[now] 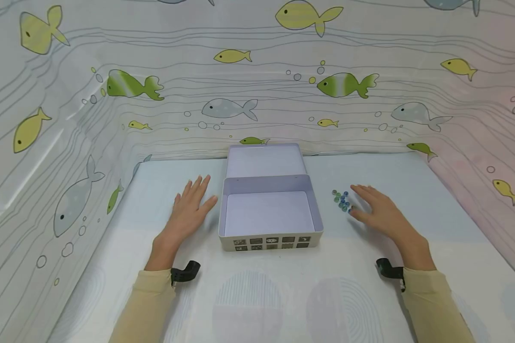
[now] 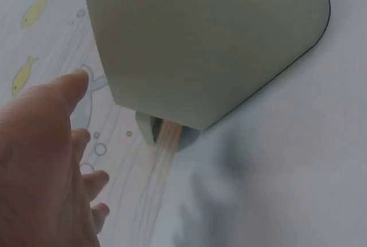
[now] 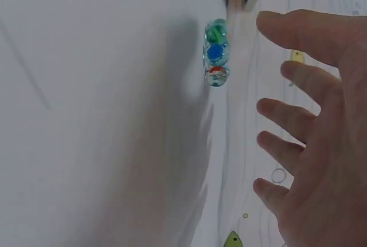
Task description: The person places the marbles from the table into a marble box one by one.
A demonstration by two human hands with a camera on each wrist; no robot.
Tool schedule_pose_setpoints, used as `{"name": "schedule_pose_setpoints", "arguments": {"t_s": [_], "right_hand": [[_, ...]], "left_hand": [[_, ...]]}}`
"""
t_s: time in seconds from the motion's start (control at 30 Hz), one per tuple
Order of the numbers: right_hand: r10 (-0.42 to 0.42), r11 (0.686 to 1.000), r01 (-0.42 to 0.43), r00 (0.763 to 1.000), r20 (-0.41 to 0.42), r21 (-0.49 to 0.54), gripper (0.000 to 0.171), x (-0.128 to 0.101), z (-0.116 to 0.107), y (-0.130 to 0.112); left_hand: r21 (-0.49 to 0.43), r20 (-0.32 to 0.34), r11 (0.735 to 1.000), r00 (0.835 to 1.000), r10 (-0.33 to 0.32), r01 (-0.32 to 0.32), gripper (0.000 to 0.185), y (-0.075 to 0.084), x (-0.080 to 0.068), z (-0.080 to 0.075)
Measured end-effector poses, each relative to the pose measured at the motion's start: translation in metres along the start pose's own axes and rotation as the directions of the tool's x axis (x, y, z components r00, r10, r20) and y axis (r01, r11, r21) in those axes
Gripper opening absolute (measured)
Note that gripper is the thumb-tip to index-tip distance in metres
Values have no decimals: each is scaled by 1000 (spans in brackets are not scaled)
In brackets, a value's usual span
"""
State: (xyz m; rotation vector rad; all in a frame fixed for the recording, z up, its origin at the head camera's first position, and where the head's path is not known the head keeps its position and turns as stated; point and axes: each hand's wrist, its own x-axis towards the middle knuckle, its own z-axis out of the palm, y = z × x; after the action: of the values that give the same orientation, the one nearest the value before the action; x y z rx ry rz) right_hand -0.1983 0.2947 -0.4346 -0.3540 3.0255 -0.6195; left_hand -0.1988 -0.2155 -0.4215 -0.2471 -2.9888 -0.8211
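A pale rectangular box (image 1: 270, 242) with dark picture squares along its front stands in the middle of the table, its hinged lid (image 1: 266, 161) tipped back and its inner floor showing. Left of the box is my left hand (image 1: 189, 209), fingers straight and spread, holding nothing. The left wrist view shows the box's side wall (image 2: 206, 40) close beyond the thumb. A small cluster of blue and green glass marbles (image 1: 342, 201) lies right of the box. My right hand (image 1: 379, 212) hovers just beside them with fingers extended; in the right wrist view the marbles (image 3: 216, 52) stand apart from the fingertips.
A white table (image 1: 244, 295) with faint circle patterns lies under everything. Behind it and at both sides rises a curtain (image 1: 180, 128) printed with fish. Black wrist cameras sit at both cuffs, the left camera (image 1: 186, 271) and the right camera (image 1: 388, 268).
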Motion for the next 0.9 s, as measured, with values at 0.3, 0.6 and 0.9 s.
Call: {"name": "schedule_pose_setpoints", "arguments": {"t_s": [0.3,0.6,0.9], "right_hand": [[11,1000,-12,1000,25,7,70,-1,4,-5],[20,1000,-20,1000,21,2,56,-2,8,-8],[-31,999,32,999,22,-19,45,1,13,-4]], "left_hand": [[-200,100,980,994,34,-14,70,14,3,10],[-363,136,930,984,117,-60,73,25,5,24],[-455,121,888,984,132,-63,73,32,4,28]]}}
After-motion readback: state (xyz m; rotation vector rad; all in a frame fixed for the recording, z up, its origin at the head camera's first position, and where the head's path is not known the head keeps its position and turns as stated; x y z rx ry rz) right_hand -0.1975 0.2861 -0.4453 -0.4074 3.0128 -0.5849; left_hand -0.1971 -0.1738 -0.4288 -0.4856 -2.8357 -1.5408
